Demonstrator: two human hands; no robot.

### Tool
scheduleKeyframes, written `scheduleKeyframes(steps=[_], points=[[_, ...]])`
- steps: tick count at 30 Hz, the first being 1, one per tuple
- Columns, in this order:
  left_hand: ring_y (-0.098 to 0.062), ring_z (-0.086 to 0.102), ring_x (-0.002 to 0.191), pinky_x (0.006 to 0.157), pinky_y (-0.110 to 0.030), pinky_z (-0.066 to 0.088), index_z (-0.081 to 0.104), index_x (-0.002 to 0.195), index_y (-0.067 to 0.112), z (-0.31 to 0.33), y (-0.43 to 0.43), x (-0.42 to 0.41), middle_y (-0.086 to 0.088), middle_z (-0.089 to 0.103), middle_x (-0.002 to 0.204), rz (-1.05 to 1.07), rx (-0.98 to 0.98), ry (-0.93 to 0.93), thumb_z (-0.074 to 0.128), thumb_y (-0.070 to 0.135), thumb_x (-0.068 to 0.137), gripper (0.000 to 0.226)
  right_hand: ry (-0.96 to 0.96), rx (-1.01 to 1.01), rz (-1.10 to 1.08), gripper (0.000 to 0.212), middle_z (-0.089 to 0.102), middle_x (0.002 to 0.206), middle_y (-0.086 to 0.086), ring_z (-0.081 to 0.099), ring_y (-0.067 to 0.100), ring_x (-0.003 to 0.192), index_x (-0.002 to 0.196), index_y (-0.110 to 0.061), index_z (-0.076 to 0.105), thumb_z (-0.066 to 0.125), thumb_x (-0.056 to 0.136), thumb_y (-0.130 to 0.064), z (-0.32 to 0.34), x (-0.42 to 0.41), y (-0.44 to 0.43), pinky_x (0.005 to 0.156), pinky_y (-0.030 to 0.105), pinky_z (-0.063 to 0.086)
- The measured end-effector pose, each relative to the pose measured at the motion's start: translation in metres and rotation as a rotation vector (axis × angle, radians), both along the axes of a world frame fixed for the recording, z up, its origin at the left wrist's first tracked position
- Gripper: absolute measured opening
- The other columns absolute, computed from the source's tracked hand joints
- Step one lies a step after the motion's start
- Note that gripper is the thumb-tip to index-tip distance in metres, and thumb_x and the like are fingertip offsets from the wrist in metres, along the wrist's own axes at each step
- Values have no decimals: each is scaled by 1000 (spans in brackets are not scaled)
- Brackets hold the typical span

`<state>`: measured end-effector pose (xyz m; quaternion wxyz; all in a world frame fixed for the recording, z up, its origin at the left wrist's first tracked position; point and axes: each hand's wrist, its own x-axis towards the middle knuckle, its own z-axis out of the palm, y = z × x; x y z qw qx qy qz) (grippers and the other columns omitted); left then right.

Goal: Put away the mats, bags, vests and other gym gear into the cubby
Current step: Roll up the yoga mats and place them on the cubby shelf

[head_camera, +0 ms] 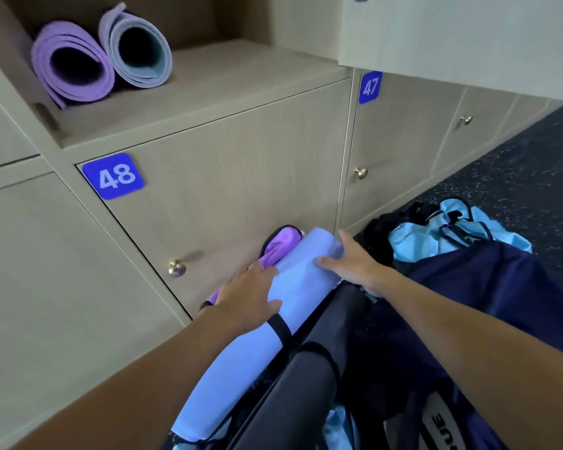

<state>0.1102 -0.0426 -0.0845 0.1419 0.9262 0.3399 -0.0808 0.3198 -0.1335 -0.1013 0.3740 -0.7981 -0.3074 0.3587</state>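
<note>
A rolled pale blue mat (306, 287) with a black strap lies on a pile of gear at the foot of locker 48. My left hand (247, 297) grips its middle, fingers curled over the left side. My right hand (358, 261) holds its far end, thumb on top. A rolled purple mat (281, 243) lies just beyond it against the locker door. Above, the open cubby (208, 92) holds a purple rolled mat (72, 66) and a pale grey-blue one (137, 50), side by side at its left.
Black rolled mats (312, 378) lie right of the blue one. A navy bag (485, 287) and a light blue drawstring bag (436, 235) sit on the dark speckled floor (517, 173). An open locker door (452, 34) hangs at upper right. The right half of the cubby shelf is bare.
</note>
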Motion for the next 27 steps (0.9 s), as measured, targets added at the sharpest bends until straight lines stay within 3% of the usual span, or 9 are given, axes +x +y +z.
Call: scheduleKeyframes(steps=[3, 5, 7, 9, 13, 16, 20, 23, 27], points=[[-27, 38, 130, 104, -42, 38, 29, 147, 25, -6, -1, -1, -2, 39, 145, -1, 31, 9, 59, 46, 89, 69, -18, 6, -79, 82, 35, 151, 6, 35, 26, 138, 151, -18, 29, 73, 84, -36, 2, -4, 5, 106, 37, 40], [-30, 42, 127, 104, -44, 38, 25, 147, 27, -8, -2, -3, -3, 44, 139, 8, 18, -4, 63, 50, 85, 77, 6, 50, -144, 40, 54, 125, 11, 52, 25, 114, 117, -12, 56, 74, 84, -28, 6, -5, 5, 85, 32, 48], [-30, 44, 127, 101, -45, 41, 18, 148, 28, -3, -3, -4, -3, 46, 135, 43, -42, -56, 66, 54, 80, 87, 85, 116, -160, 23, 58, 94, 9, 56, 23, 85, 86, -9, 53, 74, 85, -20, 15, -6, 0, 63, 27, 45], [-26, 45, 128, 100, -44, 43, 13, 150, 30, 7, -2, -6, 1, 44, 137, 85, -101, -110, 69, 60, 74, 99, 132, 159, -138, 25, 55, 82, 9, 52, 22, 69, 78, -9, 49, 72, 86, -15, 29, -6, -4, 55, 27, 41], [-21, 44, 128, 102, -44, 43, 20, 150, 31, 37, 3, -9, 7, 42, 137, 157, -151, -208, 67, 76, 55, 115, 88, 253, 2, 21, 51, 76, 8, 47, 19, 70, 79, -8, 50, 69, 87, -12, 75, -16, -8, 62, 28, 35], [-17, 40, 126, 104, -41, 39, 33, 141, 29, 69, 3, -7, 12, 38, 131, 165, -79, -304, 64, 81, 49, 110, -51, 295, 118, 29, 47, 66, -6, 43, 8, 58, 69, -16, 45, 64, 91, -12, 123, -23, -13, 53, 19, 31], [-15, 50, 116, 94, -36, 45, 29, 138, 34, 126, 1, 2, 15, 46, 127, 179, -141, -560, 78, 67, 48, 107, -288, 409, 243, 8, 56, 77, -5, 47, 9, 67, 87, -13, 58, 64, 91, -14, 189, -29, -21, 60, 23, 36], [-10, 53, 119, 97, -36, 49, 30, 139, 39, 170, 6, 9, 16, 53, 129, 163, -254, -771, 87, 56, 50, 108, -381, 558, 224, 11, 56, 76, -10, 49, -1, 66, 85, -17, 58, 68, 88, -12, 235, -30, -24, 60, 16, 36], [1, 46, 126, 100, -18, 44, 28, 149, 37, 222, 11, 11, 20, 46, 139, 74, -313, -837, 91, 49, 58, 111, -419, 723, 152, 13, 64, 86, -13, 55, -8, 69, 92, -15, 66, 71, 83, -6, 292, -26, -30, 63, 9, 42]])
